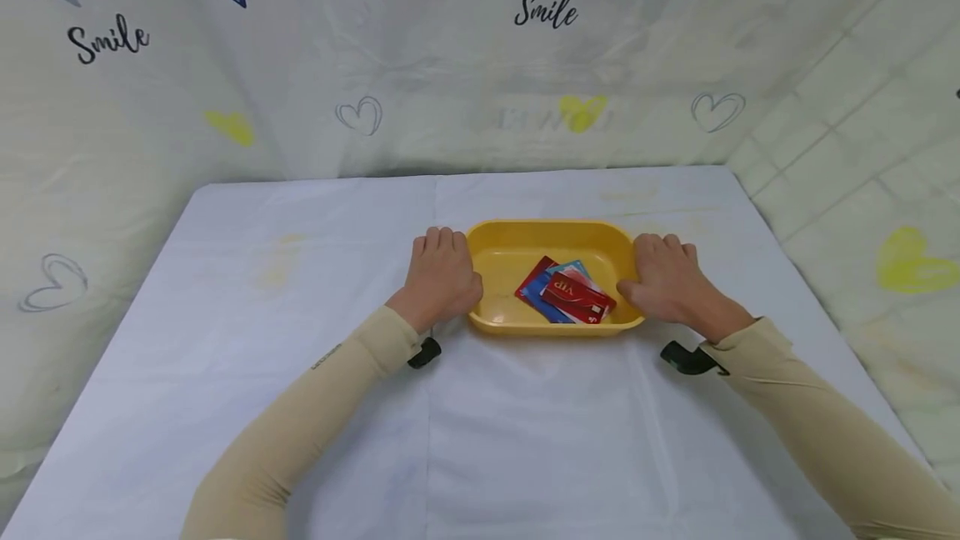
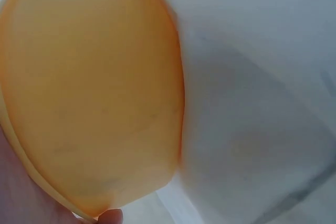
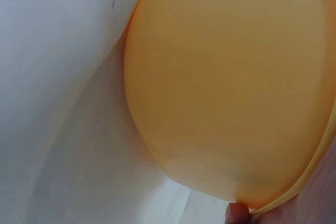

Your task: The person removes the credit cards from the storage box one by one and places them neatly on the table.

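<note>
A yellow plastic tray (image 1: 517, 317) is held between both hands on the white-covered table. The left hand (image 1: 444, 273) grips its left end, thumb over the rim and fingers round the outside. At the opposite end the right hand (image 1: 666, 283) grips the rim in the same way. Inside the tray lies a loose pile of plastic cards, with a red VIP card (image 1: 577, 298) on top and blue and red ones partly hidden beneath. Both wrist views look at the outer wall of the tray (image 2: 94, 87), with a fingertip (image 3: 237, 212) at its rim in the right wrist view.
A white cloth (image 1: 525, 432) covers the table. Behind it hangs a pale curtain (image 1: 450, 48) printed with hearts and "Smile", which continues along the sides. A black wrist camera (image 1: 425, 353) hangs under the left sleeve and another (image 1: 686, 358) under the right.
</note>
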Motion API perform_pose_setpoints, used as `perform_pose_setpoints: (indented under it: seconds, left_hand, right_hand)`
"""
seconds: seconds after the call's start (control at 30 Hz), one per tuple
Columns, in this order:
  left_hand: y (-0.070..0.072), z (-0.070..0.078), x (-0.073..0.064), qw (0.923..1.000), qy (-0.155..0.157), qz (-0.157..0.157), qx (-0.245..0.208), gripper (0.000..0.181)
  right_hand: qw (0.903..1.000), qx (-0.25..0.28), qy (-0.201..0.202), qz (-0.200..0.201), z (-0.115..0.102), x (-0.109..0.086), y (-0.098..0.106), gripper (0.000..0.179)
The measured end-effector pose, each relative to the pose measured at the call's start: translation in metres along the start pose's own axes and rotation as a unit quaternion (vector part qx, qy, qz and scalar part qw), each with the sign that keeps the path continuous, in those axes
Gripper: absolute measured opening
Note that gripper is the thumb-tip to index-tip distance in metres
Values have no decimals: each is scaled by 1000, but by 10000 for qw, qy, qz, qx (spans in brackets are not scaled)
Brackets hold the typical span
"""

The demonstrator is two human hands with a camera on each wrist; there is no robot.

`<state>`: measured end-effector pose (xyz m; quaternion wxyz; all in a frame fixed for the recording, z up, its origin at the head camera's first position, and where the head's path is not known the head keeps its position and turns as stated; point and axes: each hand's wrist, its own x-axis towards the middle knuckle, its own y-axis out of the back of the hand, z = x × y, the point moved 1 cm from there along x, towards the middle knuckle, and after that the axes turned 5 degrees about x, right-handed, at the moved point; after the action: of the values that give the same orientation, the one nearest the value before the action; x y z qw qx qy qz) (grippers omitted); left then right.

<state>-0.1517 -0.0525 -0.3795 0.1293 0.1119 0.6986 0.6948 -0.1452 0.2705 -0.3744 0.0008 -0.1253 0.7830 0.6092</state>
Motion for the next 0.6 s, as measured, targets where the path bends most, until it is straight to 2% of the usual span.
perform_pose_setpoints:
  seconds: [0.6]
  left_hand:
    - [0,-20,-21,9995,213,-160,-197,25]
  right_hand:
    - [9998,71,175,-101,-21,4,-8,42]
